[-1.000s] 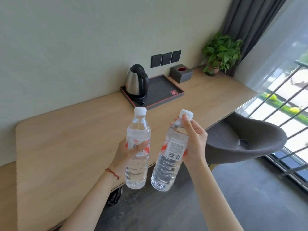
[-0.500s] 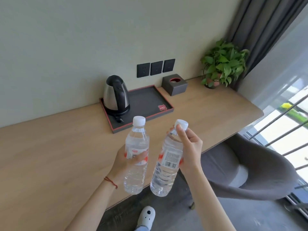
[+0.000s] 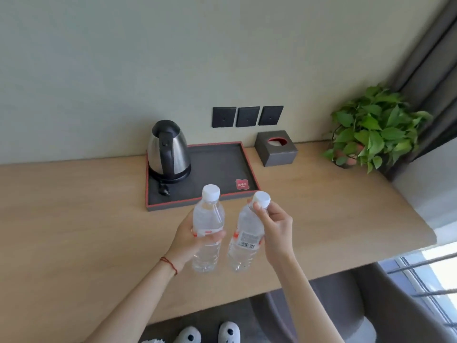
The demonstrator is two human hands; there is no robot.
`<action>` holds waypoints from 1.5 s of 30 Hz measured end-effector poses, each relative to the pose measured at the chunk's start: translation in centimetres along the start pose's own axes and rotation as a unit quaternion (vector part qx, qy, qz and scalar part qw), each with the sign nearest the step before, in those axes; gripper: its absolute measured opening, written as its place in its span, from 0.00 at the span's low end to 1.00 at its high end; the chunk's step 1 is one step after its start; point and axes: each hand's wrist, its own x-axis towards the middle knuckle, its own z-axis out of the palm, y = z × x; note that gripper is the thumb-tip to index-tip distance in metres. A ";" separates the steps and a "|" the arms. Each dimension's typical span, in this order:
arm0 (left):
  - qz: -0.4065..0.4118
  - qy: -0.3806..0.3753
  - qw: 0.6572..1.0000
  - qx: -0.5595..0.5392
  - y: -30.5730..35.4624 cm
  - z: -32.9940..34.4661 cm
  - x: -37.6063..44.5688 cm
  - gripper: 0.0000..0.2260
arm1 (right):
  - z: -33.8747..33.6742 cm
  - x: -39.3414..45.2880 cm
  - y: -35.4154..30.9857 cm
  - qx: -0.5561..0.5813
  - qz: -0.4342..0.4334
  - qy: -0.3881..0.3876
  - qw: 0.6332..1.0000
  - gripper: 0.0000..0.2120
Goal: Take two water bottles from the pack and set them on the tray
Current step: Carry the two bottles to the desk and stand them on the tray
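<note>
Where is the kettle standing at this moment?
In the head view, the kettle stands on the left end of the dark tray, against the wall, left of the tissue box.

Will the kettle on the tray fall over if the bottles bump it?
Probably not: the kettle looks like metal with a wide base, flat on the tray. It might slide a little. Its loose plug could get nudged.

Bright daylight from right window (image 3: 430,273) — soft focus, edges warped
</note>
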 end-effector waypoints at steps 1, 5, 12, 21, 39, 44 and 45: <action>-0.009 0.018 1.000 0.006 -0.2 0.6 0.4 0.23 | -0.6 0.8 0.4 -0.018 0.008 -0.025 1.000 0.14; -0.029 0.089 0.995 0.047 -1.0 2.6 2.0 0.25 | -2.3 3.7 1.9 -0.065 0.013 -0.125 0.990 0.05; -0.057 0.136 0.984 0.097 -3.2 4.0 4.7 0.29 | -3.6 7.4 3.6 -0.098 0.034 -0.201 0.974 0.10; -0.069 0.130 0.986 0.082 -3.6 4.3 6.6 0.30 | -4.4 9.6 3.9 -0.190 -0.022 -0.258 0.947 0.12; 0.059 0.124 0.986 0.092 1.0 4.9 8.7 0.11 | 0.0 13.7 -0.2 -0.436 -0.125 -0.084 0.887 0.11; 0.054 0.129 0.985 0.096 0.5 4.8 8.5 0.10 | 1.7 20.9 -2.3 -0.402 -0.134 -0.079 0.903 0.14; 0.052 0.131 0.985 0.101 0.5 4.9 8.6 0.10 | 2.3 22.4 -2.5 -0.395 -0.132 -0.085 0.905 0.12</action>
